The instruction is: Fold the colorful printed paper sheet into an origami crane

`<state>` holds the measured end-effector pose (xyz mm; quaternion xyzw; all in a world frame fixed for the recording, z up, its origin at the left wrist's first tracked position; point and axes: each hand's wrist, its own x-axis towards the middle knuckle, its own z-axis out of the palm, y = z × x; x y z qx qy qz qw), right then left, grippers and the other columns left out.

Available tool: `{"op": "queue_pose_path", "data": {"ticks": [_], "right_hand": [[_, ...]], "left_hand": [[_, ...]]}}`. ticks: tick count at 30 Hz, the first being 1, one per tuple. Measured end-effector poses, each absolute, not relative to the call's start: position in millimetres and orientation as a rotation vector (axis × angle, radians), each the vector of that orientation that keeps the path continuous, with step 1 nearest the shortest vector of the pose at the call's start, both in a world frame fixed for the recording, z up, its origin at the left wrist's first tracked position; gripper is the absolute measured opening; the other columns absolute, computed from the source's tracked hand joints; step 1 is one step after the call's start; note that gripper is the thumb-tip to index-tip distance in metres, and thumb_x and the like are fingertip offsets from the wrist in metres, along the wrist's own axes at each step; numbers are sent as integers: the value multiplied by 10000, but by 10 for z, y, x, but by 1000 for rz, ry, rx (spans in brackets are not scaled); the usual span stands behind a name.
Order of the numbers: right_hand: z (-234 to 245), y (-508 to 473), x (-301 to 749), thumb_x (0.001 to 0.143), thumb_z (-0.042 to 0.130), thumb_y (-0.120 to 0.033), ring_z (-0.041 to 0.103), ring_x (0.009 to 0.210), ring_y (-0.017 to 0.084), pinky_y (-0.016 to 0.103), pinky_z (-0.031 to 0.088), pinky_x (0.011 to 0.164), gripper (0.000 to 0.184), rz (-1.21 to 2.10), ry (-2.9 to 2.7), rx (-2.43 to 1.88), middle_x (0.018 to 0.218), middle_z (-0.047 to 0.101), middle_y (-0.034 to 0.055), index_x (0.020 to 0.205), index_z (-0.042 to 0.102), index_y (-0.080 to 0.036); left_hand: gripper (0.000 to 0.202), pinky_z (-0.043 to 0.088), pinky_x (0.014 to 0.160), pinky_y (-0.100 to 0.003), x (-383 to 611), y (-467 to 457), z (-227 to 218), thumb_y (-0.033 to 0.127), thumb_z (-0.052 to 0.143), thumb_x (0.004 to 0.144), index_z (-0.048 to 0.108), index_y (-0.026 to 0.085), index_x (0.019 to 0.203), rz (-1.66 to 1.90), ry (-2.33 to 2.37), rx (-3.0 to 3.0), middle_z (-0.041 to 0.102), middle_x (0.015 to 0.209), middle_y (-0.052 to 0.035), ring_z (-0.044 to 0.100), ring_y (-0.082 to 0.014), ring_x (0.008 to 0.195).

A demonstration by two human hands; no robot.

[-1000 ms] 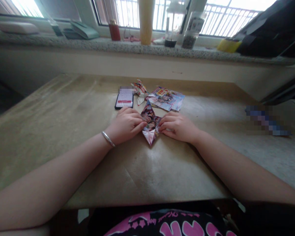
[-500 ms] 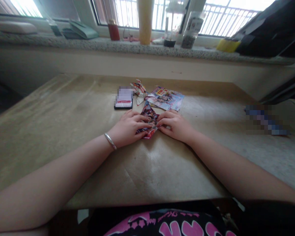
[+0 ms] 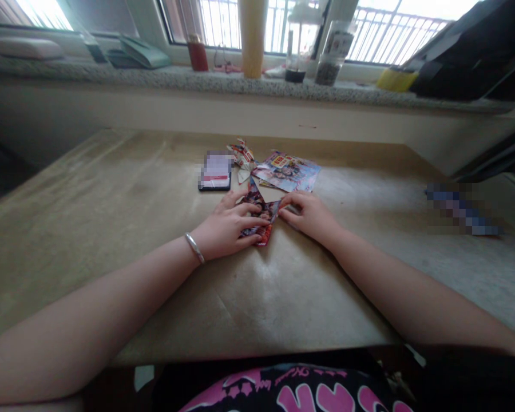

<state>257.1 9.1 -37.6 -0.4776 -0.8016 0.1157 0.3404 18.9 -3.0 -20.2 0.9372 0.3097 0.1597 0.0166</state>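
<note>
A: Middle of the worktop [image 3: 240, 309], and there's the folded printed paper [image 3: 264, 234]; red at its near end, dark and pointed at its far end; the left hand [image 3: 232, 226] lies spread across it from the left, fingers fanned over the print, pressing rather than gripping!

B: And over on the right, the right hand [image 3: 311, 214] has thumb and forefinger pinched on the paper's right-hand point; the other fingers are curled in; lovely and delicate!

A: What about the far side?

B: A smartphone [image 3: 216, 171] lies far left of the paper, its screen partly pixelated; just right of it, a red-and-white folded paper piece [image 3: 243, 159]; right again, overlapping printed sheets [image 3: 288, 171]!

A: Silver bracelet [image 3: 194, 247] on the left wrist; and away on the right, a bluish item [image 3: 463, 209], too pixelated to name!

B: Beyond it all, the windowsill [image 3: 154, 75]; a red bottle [image 3: 197, 54] stands on it, left of a tall yellow cylinder [image 3: 252, 40]!
</note>
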Motion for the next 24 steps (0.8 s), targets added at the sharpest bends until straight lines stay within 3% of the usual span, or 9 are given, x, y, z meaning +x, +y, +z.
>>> {"op": "queue_pose_path", "data": {"ticks": [3, 7, 12, 20, 24], "right_hand": [[-350, 88, 2549, 783, 650, -342, 603, 723, 176, 321, 478, 697, 130, 352, -1999, -1344, 764, 674, 22, 801, 665, -214], [-363, 90, 2522, 764, 671, -393, 611, 710, 162, 301, 469, 671, 172, 397, -1883, -1333, 800, 697, 8, 798, 648, -226], [-372, 79, 2471, 774, 660, -384, 607, 598, 138, 266, 450, 590, 177, 576, -1807, -1381, 665, 675, -23, 837, 615, -226], [-355, 68, 2407, 737, 684, -351, 612, 637, 144, 272, 462, 596, 248, 441, -1859, -1395, 764, 661, -25, 891, 527, -236], [-339, 52, 2392, 800, 612, -341, 600, 637, 132, 268, 466, 595, 171, 442, -1849, -1332, 788, 637, -24, 897, 515, -239]], "left_hand": [[340, 245, 1137, -556, 203, -36, -207, 417, 597, 850, 657, 318, 1169, 483, 987, 2902, 579, 1277, -32, 302, -309, 1350], [392, 241, 1142, -557, 215, -30, -221, 434, 620, 831, 642, 287, 1195, 486, 980, 2870, 576, 1275, -58, 261, -323, 1370], [432, 236, 1151, -548, 232, -24, -230, 450, 634, 815, 625, 264, 1205, 472, 1009, 2822, 557, 1291, -65, 244, -329, 1379], [624, 287, 1138, -521, 303, -48, -221, 442, 687, 727, 522, 172, 1265, 628, 1094, 2739, 480, 1319, -137, 357, -332, 1310], [791, 281, 1138, -522, 314, -56, -233, 467, 685, 717, 401, 134, 1375, 668, 1133, 2734, 394, 1378, -184, 339, -356, 1326]]}}
